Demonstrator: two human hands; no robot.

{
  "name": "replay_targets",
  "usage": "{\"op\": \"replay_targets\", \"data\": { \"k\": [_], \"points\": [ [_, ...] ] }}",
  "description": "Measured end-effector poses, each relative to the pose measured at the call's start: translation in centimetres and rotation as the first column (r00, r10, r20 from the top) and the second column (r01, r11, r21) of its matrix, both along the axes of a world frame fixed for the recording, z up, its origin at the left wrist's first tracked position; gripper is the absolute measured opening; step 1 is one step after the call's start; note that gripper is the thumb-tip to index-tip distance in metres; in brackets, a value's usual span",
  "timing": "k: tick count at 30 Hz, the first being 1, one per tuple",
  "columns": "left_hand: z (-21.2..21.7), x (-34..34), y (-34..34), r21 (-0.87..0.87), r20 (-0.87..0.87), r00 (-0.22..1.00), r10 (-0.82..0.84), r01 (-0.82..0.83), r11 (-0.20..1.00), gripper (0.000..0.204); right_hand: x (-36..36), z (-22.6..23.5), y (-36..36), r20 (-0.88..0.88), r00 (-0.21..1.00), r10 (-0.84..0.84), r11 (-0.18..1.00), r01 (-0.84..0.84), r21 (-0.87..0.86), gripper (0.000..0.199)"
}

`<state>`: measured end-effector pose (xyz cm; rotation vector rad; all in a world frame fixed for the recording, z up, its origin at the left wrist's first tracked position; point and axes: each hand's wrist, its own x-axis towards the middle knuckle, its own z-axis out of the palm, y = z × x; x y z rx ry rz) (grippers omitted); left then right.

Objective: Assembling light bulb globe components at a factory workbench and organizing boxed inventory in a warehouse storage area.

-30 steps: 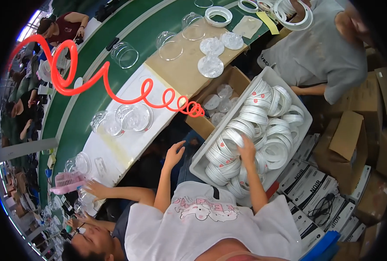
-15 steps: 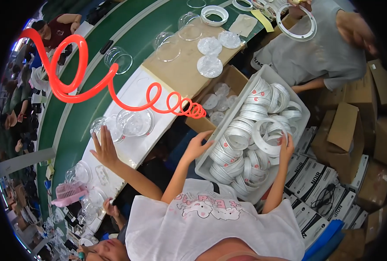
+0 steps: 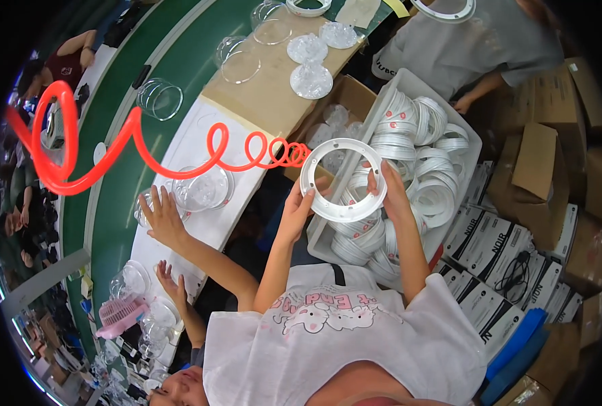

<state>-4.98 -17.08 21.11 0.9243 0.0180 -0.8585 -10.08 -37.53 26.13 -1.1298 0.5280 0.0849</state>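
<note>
A white plastic ring (image 3: 338, 214) is held up in front of me over the near left edge of the bin, its wide opening facing me. My left hand (image 3: 297, 208) grips its left rim, with the thumb in front. On the opposite rim the fingers of my right hand (image 3: 394, 191) are closed. Below and behind it, a pale plastic bin (image 3: 472, 162) is heaped with similar white rings (image 3: 434, 203), several with small red marks.
A coiled red air hose (image 3: 179, 172) crosses the white table (image 3: 179, 145) on my left. A co-worker's hand (image 3: 163, 215) is beside clear plastic covers (image 3: 196, 193). Cardboard boxes (image 3: 538, 162) and printed cartons (image 3: 497, 254) stand right. A person in grey (image 3: 463, 40) works beyond the bin.
My right hand has lifted the ring out of the bin and brought it left and nearer. My left hand has moved from the bin's edge onto the ring.
</note>
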Motion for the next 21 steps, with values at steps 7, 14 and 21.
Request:
{"op": "replay_targets", "data": {
  "k": [7, 14, 21],
  "points": [
    [0.5, 0.4, 0.8, 0.117, 0.071, 0.997, -0.017, 0.009, 0.993, 0.042, 2.1, 2.5, 1.3, 0.158, 0.958, 0.240, 0.534, 0.006, -0.845, 0.026],
    [-0.2, 0.9, 5.5, 0.106, 0.158, 0.983, -0.099, 0.083, 0.991, 0.035, 9.0, -3.4, 0.9, 0.175, 0.827, 0.535, 0.049, 0.176, -0.983, 0.024],
    [-4.4, 1.9, 9.6, 0.309, 0.088, 0.968, 0.234, -0.250, 0.918, 0.035, 18.4, -14.5, 5.8, -0.022, 0.646, 0.763, -0.136, 0.128, -0.982, 0.018]
  ]
}}
